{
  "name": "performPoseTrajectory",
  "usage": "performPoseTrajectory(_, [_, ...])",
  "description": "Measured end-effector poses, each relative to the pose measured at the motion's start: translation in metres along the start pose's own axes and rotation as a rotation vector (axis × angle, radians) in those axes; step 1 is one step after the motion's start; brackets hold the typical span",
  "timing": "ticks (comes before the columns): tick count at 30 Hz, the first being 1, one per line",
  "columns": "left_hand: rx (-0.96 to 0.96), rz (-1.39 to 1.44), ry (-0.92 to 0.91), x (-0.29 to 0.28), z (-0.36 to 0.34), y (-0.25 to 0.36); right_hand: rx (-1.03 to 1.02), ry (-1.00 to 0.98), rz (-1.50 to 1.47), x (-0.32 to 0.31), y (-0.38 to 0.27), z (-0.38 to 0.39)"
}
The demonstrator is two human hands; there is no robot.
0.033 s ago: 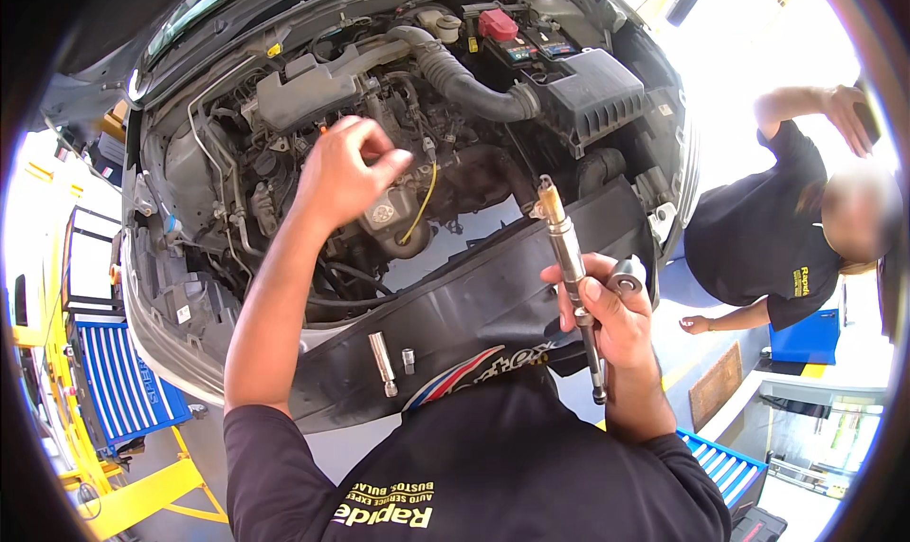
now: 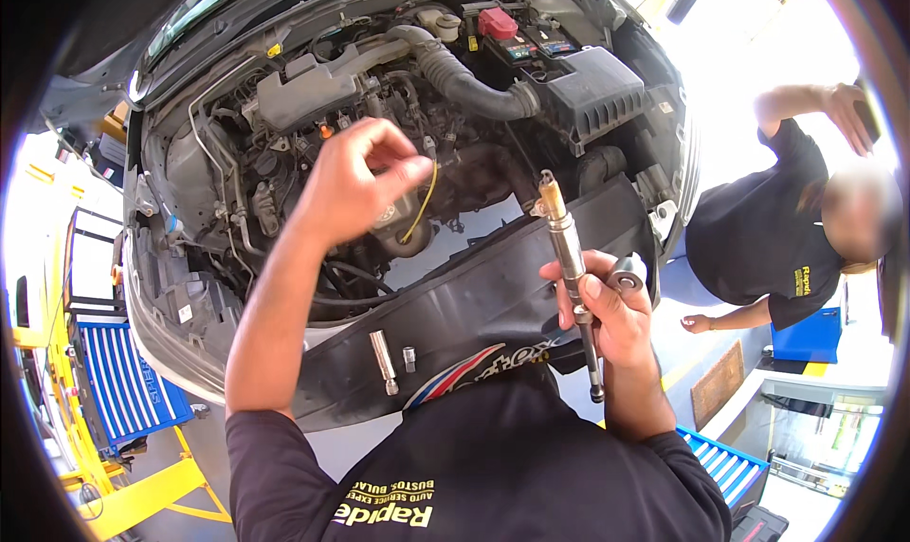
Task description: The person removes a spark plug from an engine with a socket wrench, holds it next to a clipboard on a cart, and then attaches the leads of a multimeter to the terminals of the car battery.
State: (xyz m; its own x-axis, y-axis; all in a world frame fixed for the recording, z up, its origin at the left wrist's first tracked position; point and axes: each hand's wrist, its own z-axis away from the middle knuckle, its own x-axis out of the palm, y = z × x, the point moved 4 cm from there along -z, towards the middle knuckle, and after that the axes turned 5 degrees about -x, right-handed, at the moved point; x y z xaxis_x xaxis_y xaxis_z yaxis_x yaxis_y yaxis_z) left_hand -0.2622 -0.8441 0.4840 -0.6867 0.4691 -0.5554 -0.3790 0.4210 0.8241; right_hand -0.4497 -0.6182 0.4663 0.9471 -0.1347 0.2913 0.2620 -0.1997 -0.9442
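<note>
My left hand [image 2: 365,177] is raised over the open engine bay [image 2: 313,96], its fingertips pinched together with nothing visible between them. It hovers just left of a yellow dipstick loop [image 2: 428,199]. My right hand [image 2: 607,310] grips a long metal socket wrench [image 2: 569,248], held nearly upright with a spark plug [image 2: 552,199] sticking out of its top end. A short round socket [image 2: 626,275] rests against the same hand's fingers. Both hands are above a black protective cover [image 2: 474,305] draped over the car's front.
Two small metal sockets [image 2: 384,362] [image 2: 409,359] lie on the cover. A black intake hose [image 2: 464,82] and a red battery cap [image 2: 498,22] sit at the back. Another person in a black shirt [image 2: 758,248] bends at the right. A blue tool cart [image 2: 123,381] stands at the left.
</note>
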Motion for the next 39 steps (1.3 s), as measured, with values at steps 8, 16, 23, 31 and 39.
performPoseTrajectory(8, [0.086, 0.723, -0.306, 0.039, 0.064, 0.076, -0.084, -0.119, -0.190, 0.024, -0.004, -0.002])
performPoseTrajectory(16, [0.145, 1.151, -0.214, 0.065, 0.077, 0.070, -0.069, -0.186, -0.303, 0.043, 0.001, 0.004])
performPoseTrajectory(23, [0.100, 1.351, -0.316, 0.061, 0.090, 0.062, -0.022, -0.135, -0.289, 0.061, 0.006, 0.010])
performPoseTrajectory(31, [0.132, 1.091, -0.010, 0.051, 0.129, 0.014, 0.089, -0.014, 0.033, 0.018, 0.005, 0.040])
performPoseTrajectory(39, [-0.053, 0.762, 0.277, 0.022, 0.189, -0.038, 0.288, 0.340, 0.292, -0.065, 0.042, 0.104])
